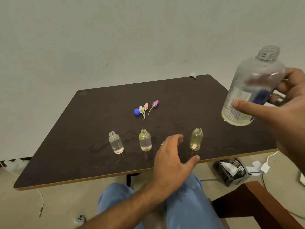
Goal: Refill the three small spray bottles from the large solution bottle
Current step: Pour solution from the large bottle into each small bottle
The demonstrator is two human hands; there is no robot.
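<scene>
Three small uncapped bottles stand in a row near the front of the dark table [85, 123]: a clear left bottle [115, 142], a yellowish middle bottle [145, 140] and a yellowish right bottle [196, 139]. My right hand [287, 103] holds the large clear solution bottle [250, 88] upright in the air above the table's right edge; it is open-necked with a little yellowish liquid at its bottom. My left hand [173, 156] hovers with fingers spread between the middle and right bottles, touching neither.
Three spray heads, white [141, 109], pink [145, 106] and purple [155, 104], lie mid-table beside a blue cap [136, 111]. A black basket [231, 171] and white cables sit on the floor at right. A brown chair arm [260, 200] is at lower right.
</scene>
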